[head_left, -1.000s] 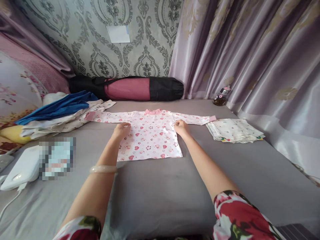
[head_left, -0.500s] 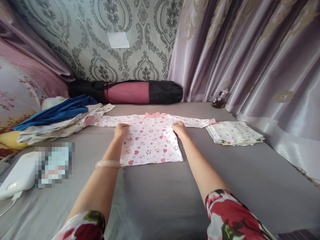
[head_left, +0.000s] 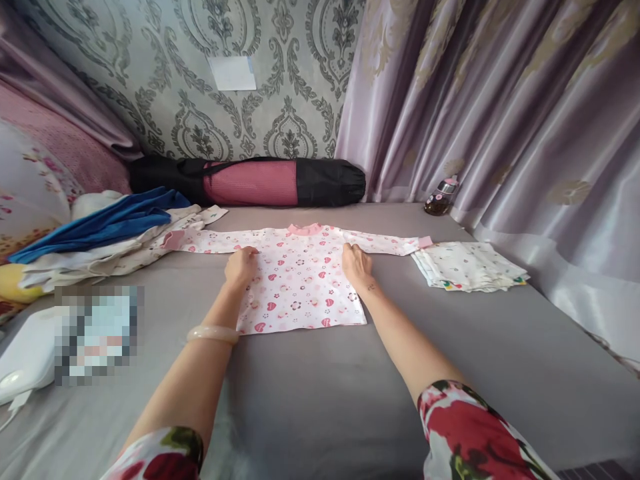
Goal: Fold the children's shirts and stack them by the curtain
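Observation:
A small long-sleeved shirt (head_left: pixel 299 283), white with pink hearts and flowers, lies flat with its sleeves spread and its pink collar pointing away from me. My left hand (head_left: pixel 242 267) is closed at the shirt's left side, just below the sleeve, with the side edge between its fingers. At the opposite side, below the other sleeve, my right hand (head_left: pixel 357 264) is closed on the edge, knuckles up and fingertips hidden. The right cuff touches a stack of folded white printed cloths (head_left: pixel 470 265).
The shirt rests on a grey bedsheet (head_left: pixel 310 393). Blue and white clothes (head_left: pixel 100 227) are heaped at left, near a white device (head_left: pixel 33 353) with a cable and a pixelated item (head_left: pixel 103 333). Behind lie a black and pink rolled bag (head_left: pixel 250 183) and a bottle (head_left: pixel 441 196) beside the curtain.
My right hand has turned, its knuckles now upward and fingers curled further under at the shirt's side. The left hand has shifted only slightly. The shirt stays flat.

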`<action>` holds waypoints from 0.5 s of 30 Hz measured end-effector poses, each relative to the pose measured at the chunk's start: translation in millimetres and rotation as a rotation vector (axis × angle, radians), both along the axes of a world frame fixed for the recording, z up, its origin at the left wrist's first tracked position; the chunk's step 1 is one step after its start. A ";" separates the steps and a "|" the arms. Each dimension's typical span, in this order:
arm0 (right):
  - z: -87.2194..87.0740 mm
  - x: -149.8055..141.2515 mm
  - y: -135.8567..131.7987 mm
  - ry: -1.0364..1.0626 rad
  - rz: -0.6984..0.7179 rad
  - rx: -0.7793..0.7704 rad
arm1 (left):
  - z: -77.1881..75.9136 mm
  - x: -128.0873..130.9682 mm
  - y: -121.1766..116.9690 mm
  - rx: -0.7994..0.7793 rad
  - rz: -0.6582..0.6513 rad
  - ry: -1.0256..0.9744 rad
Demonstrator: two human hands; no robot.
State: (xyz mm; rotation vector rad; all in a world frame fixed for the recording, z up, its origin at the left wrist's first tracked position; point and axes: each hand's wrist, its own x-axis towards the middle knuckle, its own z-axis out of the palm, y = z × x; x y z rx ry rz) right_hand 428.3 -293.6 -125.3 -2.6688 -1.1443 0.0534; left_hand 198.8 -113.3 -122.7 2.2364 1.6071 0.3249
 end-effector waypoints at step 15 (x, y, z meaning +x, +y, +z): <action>3.7 -27.2 10.1 -0.147 0.237 -0.003 | 16.4 39.1 -34.7 0.278 -0.321 0.291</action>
